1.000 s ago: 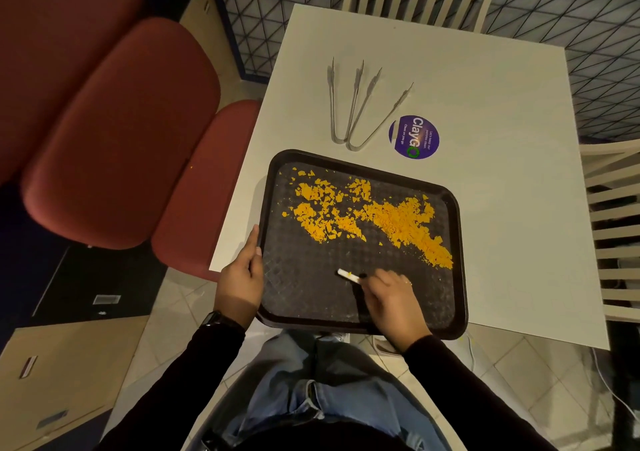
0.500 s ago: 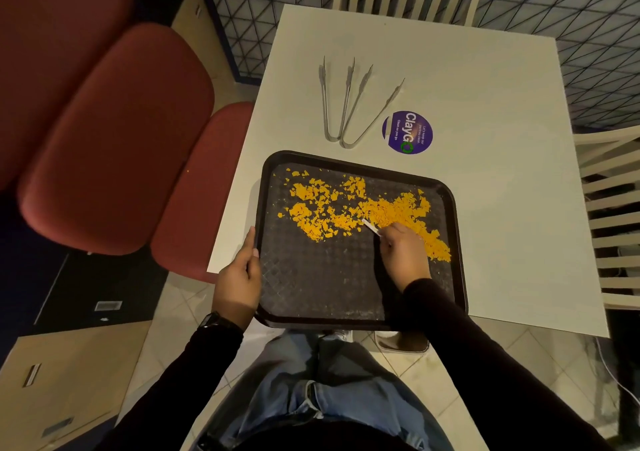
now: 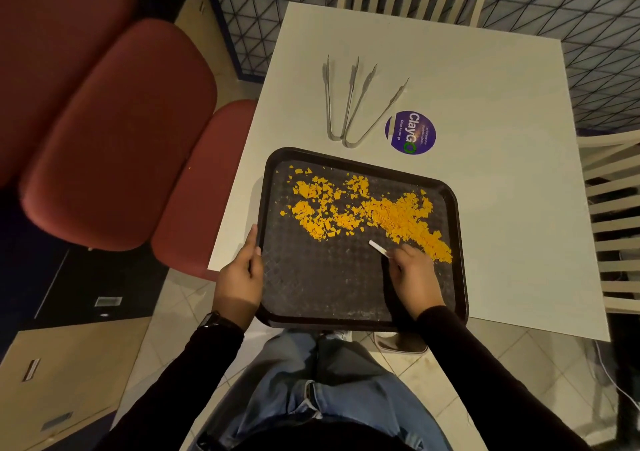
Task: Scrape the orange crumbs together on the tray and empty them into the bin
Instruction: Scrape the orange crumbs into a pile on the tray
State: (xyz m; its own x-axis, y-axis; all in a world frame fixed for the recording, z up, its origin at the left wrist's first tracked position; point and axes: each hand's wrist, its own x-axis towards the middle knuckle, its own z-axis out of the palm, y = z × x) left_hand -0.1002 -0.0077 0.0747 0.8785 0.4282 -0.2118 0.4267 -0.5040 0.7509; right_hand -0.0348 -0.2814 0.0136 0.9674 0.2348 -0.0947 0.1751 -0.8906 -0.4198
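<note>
A black tray (image 3: 460, 242) lies at the near edge of the white table (image 3: 502, 208). Orange crumbs (image 3: 367, 211) spread in a band across its far half, thickest toward the right. My left hand (image 3: 242, 274) grips the tray's left rim, thumb on top. Just below the crumbs, on the tray's right half, my right hand (image 3: 414, 274) pinches a small white scraper (image 3: 377, 246) whose tip points up-left. No bin is in view.
Two metal tongs (image 3: 346, 104) and a round purple sticker (image 3: 411, 132) lie on the table beyond the tray. Red padded seats (image 3: 114, 131) stand to the left, white slatted chairs (image 3: 613, 228) at the right and far side. My legs are under the table edge.
My right hand with the scraper went from the tray's near part up into the crumbs, then drew back slightly toward me. The left hand stayed on the rim.
</note>
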